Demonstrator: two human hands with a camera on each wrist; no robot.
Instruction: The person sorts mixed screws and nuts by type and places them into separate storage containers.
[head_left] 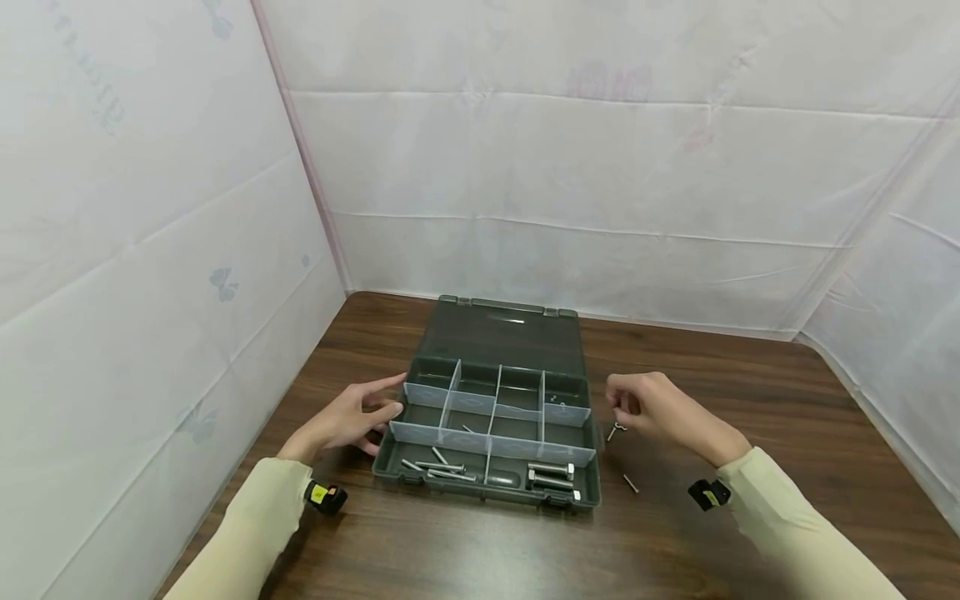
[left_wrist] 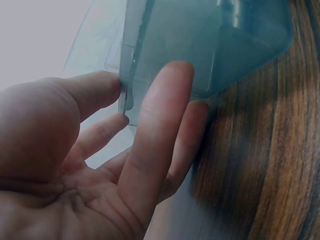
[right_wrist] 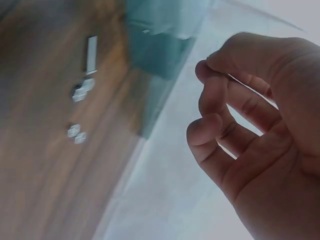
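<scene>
An open dark green organiser box [head_left: 495, 492] lies on the wooden table, its lid [head_left: 502, 333] folded flat behind it. My left hand [head_left: 378, 408] touches the box's left wall [left_wrist: 225, 45] with straight fingers [left_wrist: 160, 130], the thumb at the rim. My right hand [head_left: 618, 408] hovers just right of the box, fingers curled and thumb against the forefinger [right_wrist: 215, 70]; I see nothing between them. A small bolt [head_left: 615, 431] lies on the table under that hand. Thin screws [head_left: 442, 467] and thick bolts [head_left: 551, 475] fill the front compartments.
Another thin screw [head_left: 631, 483] lies on the table right of the box's front corner. In the right wrist view, loose bolts [right_wrist: 82, 90] lie beside the box [right_wrist: 160, 55]. White sheeting walls [head_left: 150, 250] close in the table on the left, back and right.
</scene>
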